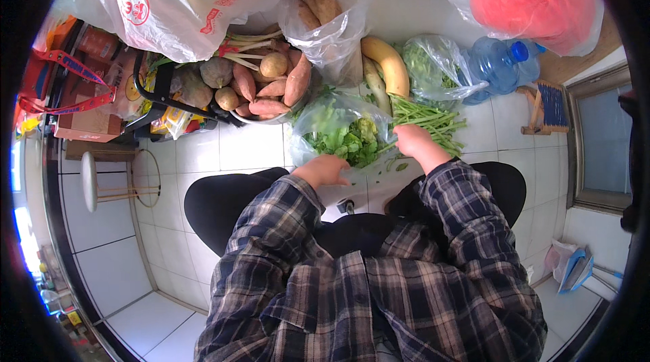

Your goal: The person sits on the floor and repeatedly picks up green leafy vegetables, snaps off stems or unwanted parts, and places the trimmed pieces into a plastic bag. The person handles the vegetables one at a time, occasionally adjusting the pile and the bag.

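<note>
Before me on the tiled floor lies a clear plastic bag with leafy greens in it. My left hand is at the bag's near left edge, its thumb and fingers apart and nothing seen between them. On the other side, my right hand reaches in between the greens and a pile of long green stalks. Its fingertips meet the bag's right edge and a thin stem; whether they grip either is hidden. A few loose leaves lie on the floor near it.
Behind the greens are a curved yellow squash, a bag of long brown roots and a bowl of sweet potatoes. Blue water bottles and a folding stool stand right. A round-seated stool is left.
</note>
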A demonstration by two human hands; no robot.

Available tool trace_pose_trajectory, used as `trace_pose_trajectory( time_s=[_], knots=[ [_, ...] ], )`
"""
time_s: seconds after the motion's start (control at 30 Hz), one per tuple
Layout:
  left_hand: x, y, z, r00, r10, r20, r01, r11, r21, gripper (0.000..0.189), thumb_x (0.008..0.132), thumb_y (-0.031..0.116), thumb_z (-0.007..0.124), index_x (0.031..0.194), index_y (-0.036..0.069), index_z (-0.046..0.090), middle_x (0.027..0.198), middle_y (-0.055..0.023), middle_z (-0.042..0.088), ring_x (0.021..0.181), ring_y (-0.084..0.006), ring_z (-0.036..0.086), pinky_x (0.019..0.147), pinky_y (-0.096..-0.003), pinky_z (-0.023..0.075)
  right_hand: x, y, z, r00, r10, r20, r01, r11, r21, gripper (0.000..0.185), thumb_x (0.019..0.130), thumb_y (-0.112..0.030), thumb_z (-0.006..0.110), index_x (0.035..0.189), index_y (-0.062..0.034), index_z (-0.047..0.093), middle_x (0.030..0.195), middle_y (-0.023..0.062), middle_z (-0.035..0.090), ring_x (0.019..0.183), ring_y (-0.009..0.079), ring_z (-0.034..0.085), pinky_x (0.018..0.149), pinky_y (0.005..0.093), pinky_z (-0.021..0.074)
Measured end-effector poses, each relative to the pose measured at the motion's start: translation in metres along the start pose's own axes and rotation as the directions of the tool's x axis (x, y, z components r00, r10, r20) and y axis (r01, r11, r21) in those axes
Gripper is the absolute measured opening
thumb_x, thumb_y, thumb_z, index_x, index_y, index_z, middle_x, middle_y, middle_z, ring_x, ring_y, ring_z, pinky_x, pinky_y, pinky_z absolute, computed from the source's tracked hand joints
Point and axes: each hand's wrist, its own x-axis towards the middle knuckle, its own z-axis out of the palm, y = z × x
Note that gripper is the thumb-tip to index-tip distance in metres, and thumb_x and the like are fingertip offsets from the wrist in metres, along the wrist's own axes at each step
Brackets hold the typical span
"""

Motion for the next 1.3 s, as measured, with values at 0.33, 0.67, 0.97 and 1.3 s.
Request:
trace_pose_trajectory(
  time_s=[0.33,0.67,0.97,1.3],
  knots=[
    [0.004,0.006,0.005,0.995,0.077,0.067,-0.076,0.997,-0.022,0.02,0.076,0.014,0.066,0.094,0.012,0.072,0.088,-0.0103,0.07,0.086,-0.0298,0.066,0.074,-0.0411,0.05,0.026,0.01,0.039,0.97,-0.199,0.136,0.191,0.979,0.073,0.03,0.089,-0.02,0.058,0.117,-0.0093,0.064,0.113,0.0166,0.064,0.104,0.0357,0.061,0.087,0.0425,0.0495],
    [-0.009,0.008,-0.004,0.961,0.029,0.274,-0.002,0.995,-0.097,0.017,0.07,0.006,0.063,0.081,0.012,0.073,0.078,-0.0072,0.07,0.075,-0.0246,0.066,0.066,-0.0372,0.0488,0.038,-0.026,0.075,0.927,-0.316,0.202,0.326,0.945,-0.02,0.046,0.095,-0.043,0.046,0.11,-0.0062,0.069,0.121,0.0154,0.061,0.115,0.0331,0.055,0.095,0.0402,0.0438],
    [-0.005,0.003,-0.004,0.947,0.064,0.315,-0.01,0.985,-0.172,0.014,0.069,0.007,0.064,0.08,0.011,0.071,0.076,-0.0086,0.069,0.071,-0.0248,0.063,0.064,-0.0377,0.0471,0.018,-0.034,0.05,0.969,-0.241,0.05,0.247,0.947,-0.204,0.033,0.089,-0.032,0.054,0.098,-0.0065,0.073,0.116,0.0137,0.063,0.118,0.0315,0.053,0.097,0.0506,0.0372],
    [-0.001,0.01,-0.005,0.984,0.058,0.17,-0.03,0.987,-0.158,0.017,0.074,0.01,0.061,0.087,0.01,0.071,0.084,-0.0111,0.07,0.079,-0.0286,0.065,0.069,-0.0387,0.0483,-0.002,-0.04,-0.022,0.873,-0.377,-0.31,0.449,0.87,0.206,0.015,0.077,-0.003,0.056,0.09,-0.0072,0.064,0.087,0.0158,0.065,0.086,0.037,0.062,0.071,0.0457,0.0482]
  ],
)
